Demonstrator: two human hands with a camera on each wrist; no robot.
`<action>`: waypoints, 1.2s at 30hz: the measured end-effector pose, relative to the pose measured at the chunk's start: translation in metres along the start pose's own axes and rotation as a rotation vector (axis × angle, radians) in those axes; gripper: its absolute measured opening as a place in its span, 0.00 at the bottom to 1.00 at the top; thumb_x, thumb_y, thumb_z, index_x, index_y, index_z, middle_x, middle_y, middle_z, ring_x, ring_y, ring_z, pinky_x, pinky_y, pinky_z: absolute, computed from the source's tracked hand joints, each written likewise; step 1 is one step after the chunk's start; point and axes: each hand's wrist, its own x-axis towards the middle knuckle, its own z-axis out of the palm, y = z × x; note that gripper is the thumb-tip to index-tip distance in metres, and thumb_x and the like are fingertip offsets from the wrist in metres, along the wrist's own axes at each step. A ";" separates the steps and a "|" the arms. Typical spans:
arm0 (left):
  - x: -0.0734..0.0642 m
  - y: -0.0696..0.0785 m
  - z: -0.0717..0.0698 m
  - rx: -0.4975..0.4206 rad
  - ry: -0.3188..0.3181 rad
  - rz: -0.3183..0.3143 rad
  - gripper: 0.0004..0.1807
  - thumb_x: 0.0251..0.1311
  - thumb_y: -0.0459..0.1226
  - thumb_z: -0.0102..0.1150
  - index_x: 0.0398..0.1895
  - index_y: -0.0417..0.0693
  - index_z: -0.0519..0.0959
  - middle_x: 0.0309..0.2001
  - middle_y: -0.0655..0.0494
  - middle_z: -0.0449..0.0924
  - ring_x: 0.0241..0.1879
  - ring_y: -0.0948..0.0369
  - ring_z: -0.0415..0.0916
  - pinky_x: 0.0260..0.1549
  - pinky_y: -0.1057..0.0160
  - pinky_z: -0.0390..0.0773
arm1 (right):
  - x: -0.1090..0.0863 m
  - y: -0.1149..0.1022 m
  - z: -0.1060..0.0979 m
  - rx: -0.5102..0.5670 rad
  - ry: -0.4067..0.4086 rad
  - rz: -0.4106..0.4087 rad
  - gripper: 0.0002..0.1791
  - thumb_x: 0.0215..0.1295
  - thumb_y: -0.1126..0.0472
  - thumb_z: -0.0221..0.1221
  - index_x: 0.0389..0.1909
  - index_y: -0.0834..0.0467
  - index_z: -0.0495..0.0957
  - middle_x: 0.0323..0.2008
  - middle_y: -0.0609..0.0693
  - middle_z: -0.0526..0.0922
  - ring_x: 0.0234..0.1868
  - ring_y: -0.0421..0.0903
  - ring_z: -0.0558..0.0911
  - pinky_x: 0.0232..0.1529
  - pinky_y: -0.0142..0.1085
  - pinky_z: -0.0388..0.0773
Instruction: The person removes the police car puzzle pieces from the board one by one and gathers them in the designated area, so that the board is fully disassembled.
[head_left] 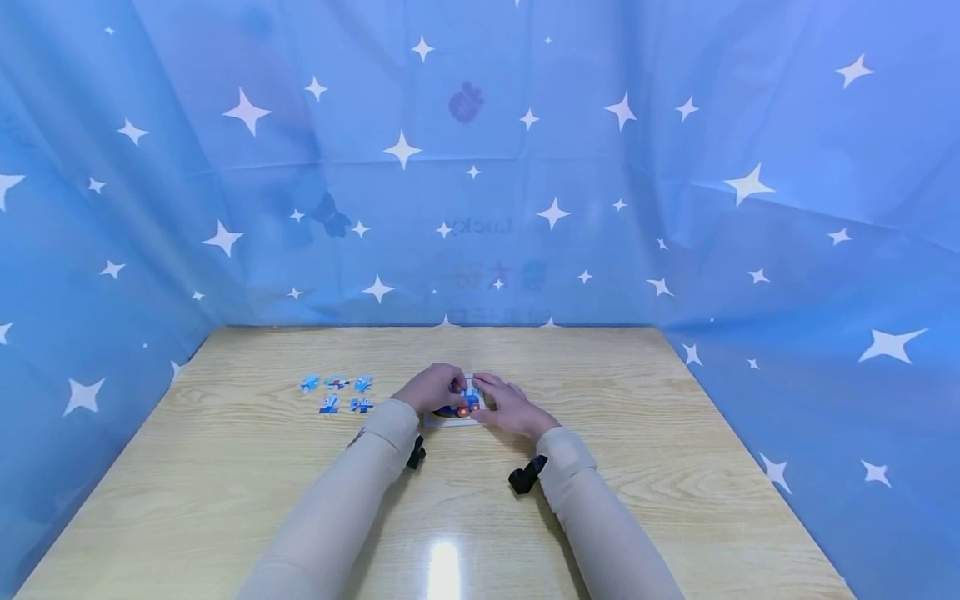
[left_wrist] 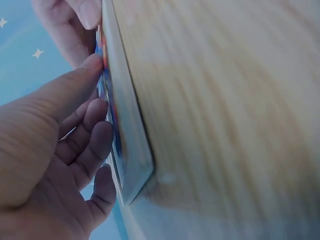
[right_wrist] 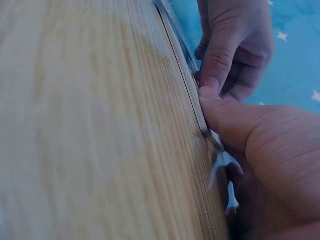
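Note:
A flat jigsaw puzzle board (head_left: 450, 422) with a pale border lies on the table between the two hands, its blue and orange picture (head_left: 471, 402) partly covered by fingers. From the left, my left hand (head_left: 437, 388) reaches over it. The left wrist view shows that thumb (left_wrist: 85, 75) and the bent fingers touching the picture side. My right hand (head_left: 513, 410) spans the board's right end, thumb toward the near side and fingers toward the far side. Close together at the picture are the two thumb tips in the right wrist view, where the right thumb (right_wrist: 225, 112) lies along the board's edge.
Several loose blue puzzle pieces (head_left: 329, 405) lie in two rows left of the board. The wooden table (head_left: 675, 483) is bordered by a blue curtain (head_left: 480, 250) with white stars. Black wrist cameras (head_left: 522, 478) hang under the forearms.

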 end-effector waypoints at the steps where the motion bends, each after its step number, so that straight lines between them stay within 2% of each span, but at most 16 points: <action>1: 0.000 -0.001 0.000 0.001 -0.001 -0.003 0.07 0.65 0.39 0.68 0.42 0.48 0.82 0.38 0.58 0.81 0.35 0.62 0.76 0.40 0.59 0.79 | 0.000 0.000 0.000 -0.004 -0.002 0.000 0.39 0.77 0.47 0.54 0.81 0.56 0.50 0.81 0.50 0.47 0.80 0.52 0.47 0.77 0.56 0.34; 6: 0.001 -0.001 -0.001 0.061 0.007 0.004 0.06 0.65 0.39 0.67 0.41 0.49 0.83 0.34 0.60 0.81 0.31 0.63 0.76 0.36 0.61 0.78 | 0.000 -0.001 0.000 -0.007 0.001 -0.002 0.39 0.77 0.47 0.54 0.81 0.56 0.50 0.81 0.50 0.47 0.80 0.52 0.46 0.77 0.55 0.35; 14: 0.003 0.002 -0.003 0.250 0.011 0.023 0.04 0.63 0.40 0.68 0.37 0.51 0.83 0.29 0.63 0.78 0.26 0.63 0.73 0.32 0.63 0.74 | 0.000 -0.002 0.001 -0.014 0.005 -0.007 0.39 0.78 0.48 0.54 0.80 0.57 0.50 0.81 0.50 0.47 0.80 0.51 0.46 0.77 0.54 0.35; 19: 0.001 0.005 -0.003 0.298 0.027 0.021 0.07 0.64 0.44 0.68 0.34 0.52 0.83 0.27 0.63 0.78 0.25 0.63 0.72 0.31 0.63 0.74 | -0.002 -0.003 0.001 -0.012 0.005 -0.003 0.39 0.78 0.47 0.54 0.80 0.57 0.51 0.81 0.50 0.47 0.80 0.51 0.46 0.77 0.54 0.35; 24: 0.000 0.006 -0.004 0.334 0.039 0.032 0.06 0.65 0.42 0.66 0.35 0.51 0.83 0.30 0.63 0.79 0.26 0.64 0.72 0.34 0.61 0.76 | -0.003 -0.004 0.000 -0.015 0.007 0.000 0.39 0.78 0.47 0.53 0.80 0.57 0.51 0.81 0.50 0.47 0.80 0.50 0.47 0.77 0.53 0.34; 28: -0.001 0.004 -0.004 0.309 0.041 0.044 0.07 0.65 0.42 0.67 0.36 0.50 0.83 0.30 0.63 0.79 0.27 0.64 0.72 0.35 0.60 0.76 | -0.002 -0.002 0.002 -0.023 0.007 0.000 0.39 0.78 0.47 0.53 0.80 0.56 0.51 0.81 0.50 0.47 0.80 0.50 0.47 0.77 0.53 0.33; 36: 0.001 -0.004 -0.002 0.122 0.018 0.103 0.10 0.63 0.38 0.70 0.41 0.49 0.77 0.32 0.60 0.77 0.31 0.63 0.74 0.35 0.62 0.77 | 0.000 -0.003 0.002 -0.022 0.007 0.014 0.39 0.77 0.46 0.54 0.81 0.55 0.50 0.81 0.50 0.46 0.80 0.51 0.47 0.77 0.55 0.33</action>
